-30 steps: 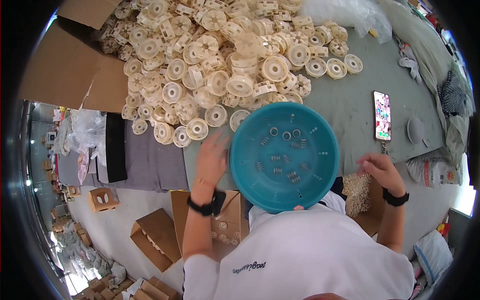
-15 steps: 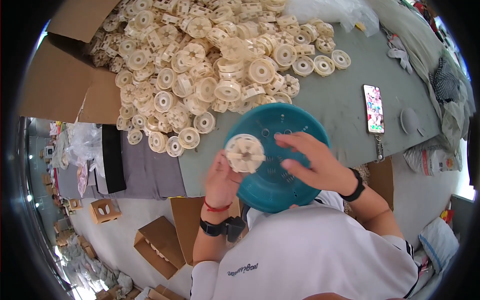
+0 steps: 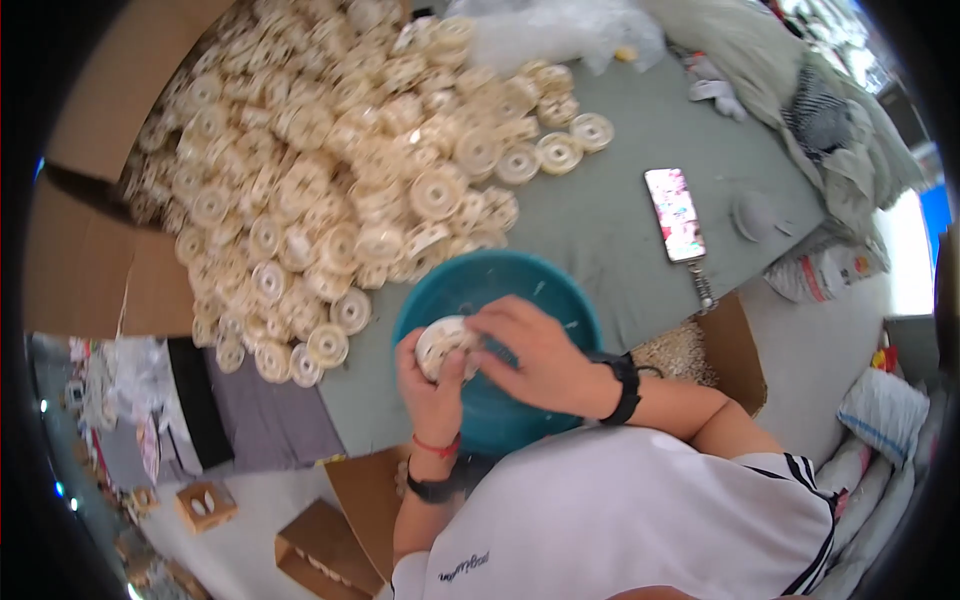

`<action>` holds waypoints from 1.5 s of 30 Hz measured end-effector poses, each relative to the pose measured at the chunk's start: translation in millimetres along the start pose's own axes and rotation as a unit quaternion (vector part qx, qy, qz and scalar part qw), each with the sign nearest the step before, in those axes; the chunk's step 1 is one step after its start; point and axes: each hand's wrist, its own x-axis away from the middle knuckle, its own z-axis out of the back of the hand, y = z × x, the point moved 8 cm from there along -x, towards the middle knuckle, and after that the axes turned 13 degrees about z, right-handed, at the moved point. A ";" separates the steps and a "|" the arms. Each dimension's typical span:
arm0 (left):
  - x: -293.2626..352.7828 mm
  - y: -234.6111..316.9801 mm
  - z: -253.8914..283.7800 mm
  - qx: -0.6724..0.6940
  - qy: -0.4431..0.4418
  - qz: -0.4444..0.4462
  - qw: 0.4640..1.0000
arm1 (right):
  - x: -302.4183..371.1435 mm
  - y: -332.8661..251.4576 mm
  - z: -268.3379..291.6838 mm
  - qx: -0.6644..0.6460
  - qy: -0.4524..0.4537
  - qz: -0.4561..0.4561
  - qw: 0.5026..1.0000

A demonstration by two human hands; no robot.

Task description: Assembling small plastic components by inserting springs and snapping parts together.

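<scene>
Above the teal basin, head view: left hand pinches a cream wheel-shaped part; right hand has its fingers at the part's right side, grip cannot be told; step apparently two-handed work; next move calls for steady left support.

L fisheye cam on head, downward view, hands nr ctr

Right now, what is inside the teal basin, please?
In the teal basin, a few small parts show, too blurred to name. The left hand, the right hand and the cream wheel cover its middle, so what lies under them cannot be seen.
</scene>
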 end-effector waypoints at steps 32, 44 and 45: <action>23.5 28.7 -7.6 -0.441 -0.025 -0.241 0.864 | 51.7 44.8 52.7 -0.329 0.008 -0.261 0.907; 137.9 -87.5 224.0 -0.537 0.251 0.184 0.784 | 276.6 134.4 193.1 0.086 -0.218 -0.555 0.798; 122.9 -70.5 214.9 -0.522 0.276 0.131 0.796 | 257.6 130.7 184.5 0.048 -0.205 -0.545 0.811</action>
